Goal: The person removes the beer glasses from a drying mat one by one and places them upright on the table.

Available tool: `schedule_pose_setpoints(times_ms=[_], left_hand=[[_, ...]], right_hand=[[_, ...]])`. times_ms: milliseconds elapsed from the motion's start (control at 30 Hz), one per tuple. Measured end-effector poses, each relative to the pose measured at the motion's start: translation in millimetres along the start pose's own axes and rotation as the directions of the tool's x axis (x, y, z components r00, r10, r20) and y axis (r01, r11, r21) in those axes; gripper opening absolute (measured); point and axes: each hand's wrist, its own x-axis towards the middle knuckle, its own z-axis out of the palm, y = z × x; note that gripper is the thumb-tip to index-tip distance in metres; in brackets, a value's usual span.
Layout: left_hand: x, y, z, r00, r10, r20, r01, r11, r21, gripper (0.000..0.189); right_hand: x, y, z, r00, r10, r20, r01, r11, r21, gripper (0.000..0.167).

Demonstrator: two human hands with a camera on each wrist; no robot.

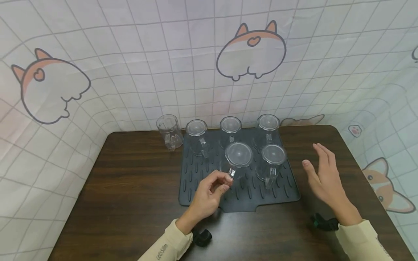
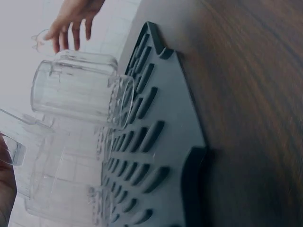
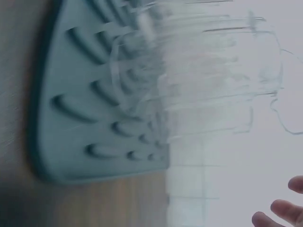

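Observation:
My left hand (image 1: 209, 192) pinches the handle of a clear glass mug (image 1: 239, 155), which is upside down over the dark drying mat (image 1: 240, 206). This mug looks raised above the mat, base up. Beside it another upturned glass mug (image 1: 273, 159) stands on the mat, its handle toward me. Behind them, three more upturned mugs form a row, among them a left one (image 1: 197, 136). My right hand (image 1: 324, 177) hovers right of the mat with fingers extended, touching nothing. In the right wrist view only some of its fingertips (image 3: 284, 210) show, and the mugs are blurred.
A further glass mug (image 1: 170, 132) stands mouth up on the wooden table (image 1: 130, 195), just left of the mat's back corner. A white curtain (image 1: 183, 65) with a grid and dog drawings hangs close behind the table and around its sides.

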Motion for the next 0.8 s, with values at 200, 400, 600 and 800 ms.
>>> schedule_pose_setpoints(times_ms=[200,400,600,800], left_hand=[[0.9,6.5,-5.2,0.997,0.078,-0.001,-0.077,0.990,0.120,0.013],[3.5,11.7,-9.9,0.975,0.222,0.011,-0.218,0.944,0.246,0.020],[7.3,19.3,-14.2,0.941,0.335,0.049,-0.329,0.872,0.363,0.023],[8.3,27.8,-15.6,0.920,0.377,0.108,-0.384,0.813,0.438,0.031]], right_hand=[[7.2,-17.8,-3.8,0.988,0.026,-0.151,-0.009,0.993,0.115,0.053],[14.3,-35.8,-4.8,0.977,0.028,-0.210,0.023,0.971,0.237,0.047],[20.5,-52.1,-3.5,0.975,-0.073,-0.212,0.139,0.938,0.317,0.045],[22.6,-66.7,1.6,0.974,-0.128,-0.184,0.191,0.903,0.384,0.044]])
